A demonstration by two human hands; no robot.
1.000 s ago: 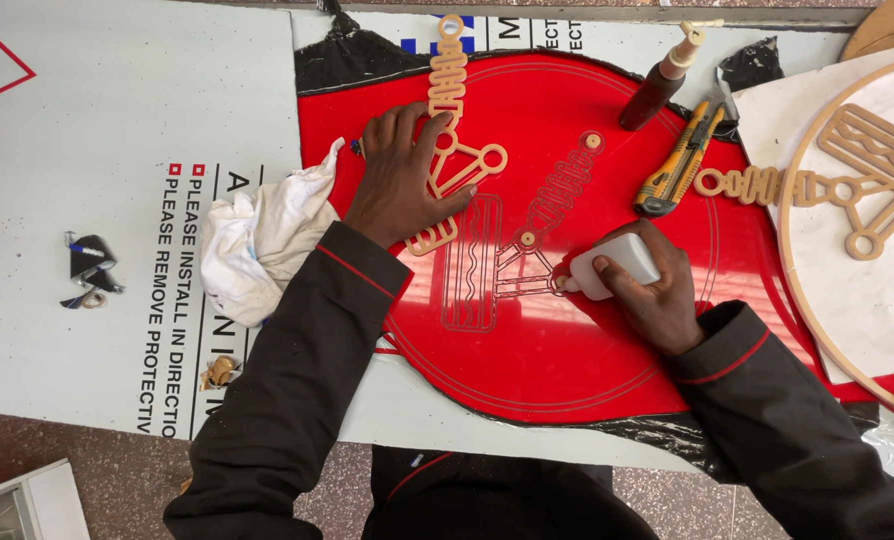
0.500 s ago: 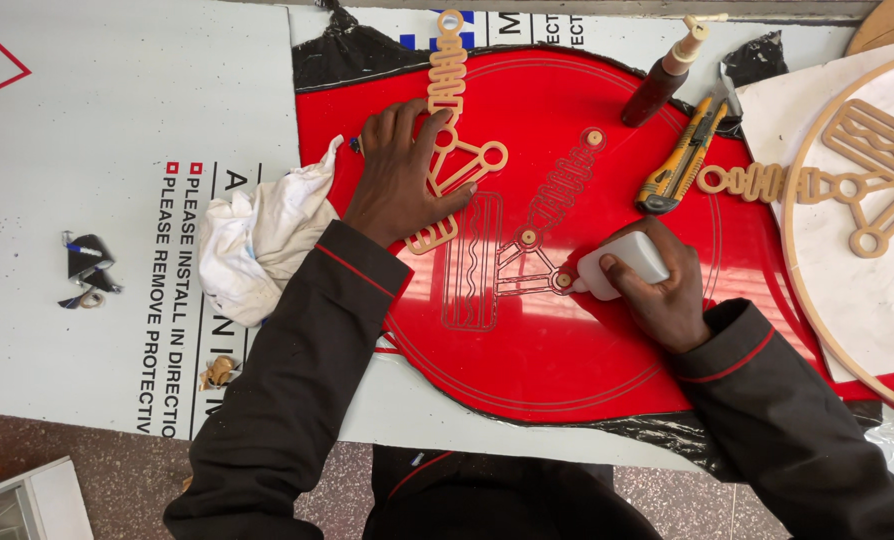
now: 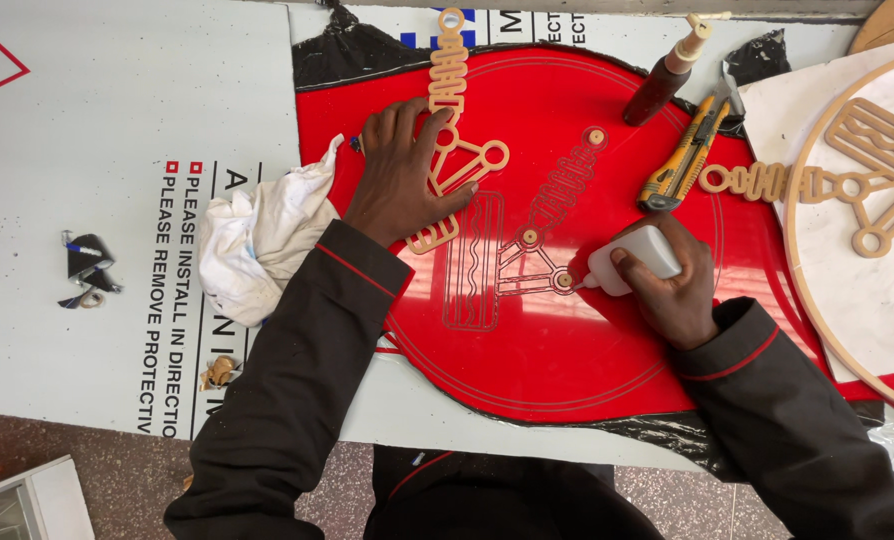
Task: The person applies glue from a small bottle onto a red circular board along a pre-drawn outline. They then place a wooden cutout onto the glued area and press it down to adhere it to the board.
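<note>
Centrally, right of middle in the frame: small white squeeze bottle of glue [image 3: 635, 261], gripped in the right hand [image 3: 675, 285], fingers wrapped closed around its body, thumb on top. Nozzle points left and touches a small round eyelet at the lower end of an engraved outline on the round glossy red acrylic panel [image 3: 557, 350].

Engraved outline: a ribbed rectangle, thin struts and a coiled bar running up to the right, cut into the red surface.

Left hand [image 3: 399, 175], upper middle of the frame, lies flat with fingers spread, pressing on a tan wooden cut-out shape [image 3: 457, 140] (wavy bar, ring, triangle frame) that lies on the red panel. It clamps nothing; palm down only.

Both sleeves dark with a thin red stripe at the cuff.

Just left of the left wrist: crumpled white cloth [image 3: 257, 235], on the white printed board [image 3: 87, 200] beneath the panel.

Upper right: yellow-and-black utility knife [image 3: 689, 155] lying on the red panel, and beside it a dark brown bottle with a cream nozzle [image 3: 665, 80], tilted.

Far right: second tan wooden cut-out [image 3: 817, 185] with a thin wooden hoop [image 3: 802, 270], on a pale round sheet.

Far left: small black scrap pieces [image 3: 85, 265] on the board.
</note>
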